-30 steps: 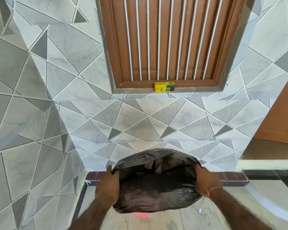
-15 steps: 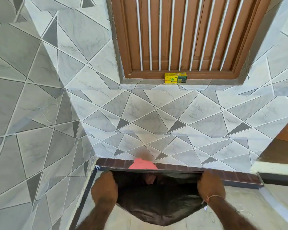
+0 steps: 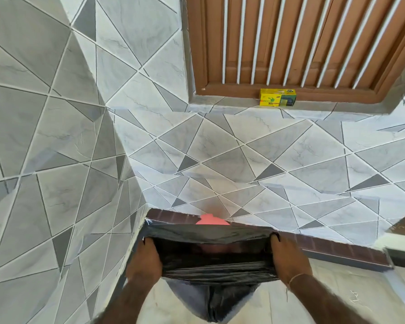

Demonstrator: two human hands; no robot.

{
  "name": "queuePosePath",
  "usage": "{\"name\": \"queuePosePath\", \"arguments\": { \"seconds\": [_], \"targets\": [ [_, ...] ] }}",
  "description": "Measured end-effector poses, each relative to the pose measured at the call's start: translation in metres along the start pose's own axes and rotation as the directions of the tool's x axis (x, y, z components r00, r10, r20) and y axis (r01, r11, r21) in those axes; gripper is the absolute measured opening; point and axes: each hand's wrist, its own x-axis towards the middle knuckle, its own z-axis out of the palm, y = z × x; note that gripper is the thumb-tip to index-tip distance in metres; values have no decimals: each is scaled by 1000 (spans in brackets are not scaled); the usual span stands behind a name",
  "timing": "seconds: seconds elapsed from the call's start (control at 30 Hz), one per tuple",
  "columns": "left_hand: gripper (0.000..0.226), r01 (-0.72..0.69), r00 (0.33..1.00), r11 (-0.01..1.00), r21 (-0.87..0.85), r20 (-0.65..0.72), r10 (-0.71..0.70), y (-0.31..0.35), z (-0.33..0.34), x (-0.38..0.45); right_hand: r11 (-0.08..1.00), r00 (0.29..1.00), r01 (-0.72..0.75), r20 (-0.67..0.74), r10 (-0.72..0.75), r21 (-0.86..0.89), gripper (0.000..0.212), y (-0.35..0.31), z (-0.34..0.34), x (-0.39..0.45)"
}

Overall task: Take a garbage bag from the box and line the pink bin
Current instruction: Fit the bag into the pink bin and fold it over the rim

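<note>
Garbage bag (image 3: 211,270) hangs stretched between left hand (image 3: 145,263) and right hand (image 3: 288,260), fingers of each curled tight over its rim, spreading the mouth wide for the pink bin (image 3: 212,220) just beyond the fingertips

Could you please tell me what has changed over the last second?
Both hands, left hand and right hand, have stretched the black bag mouth wide and flat; the pink bin now shows behind it. The yellow box stays on the sill.
</note>
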Motion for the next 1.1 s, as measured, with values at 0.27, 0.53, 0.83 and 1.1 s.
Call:
{"name": "queuePosePath", "arguments": {
  "seconds": [0.27,0.53,0.83,1.1],
  "targets": [
    [42,-128,991,988,-89,-56,123,-15,-67,116,992,982,-126,-136,127,16,37,-75,-48,69],
    [46,-227,974,973,34,-16,227,-39,-96,162,904,909,-347,-148,390,250,27,-111,-53,99],
    [51,-285,950,955,77,158,270,-54,-79,166,860,871,-446,-103,481,247,19,-115,-33,104],
    [66,-389,876,899,199,381,295,-52,-92,192,890,937,-308,-54,345,337,33,-118,-37,125]
  ]
}}
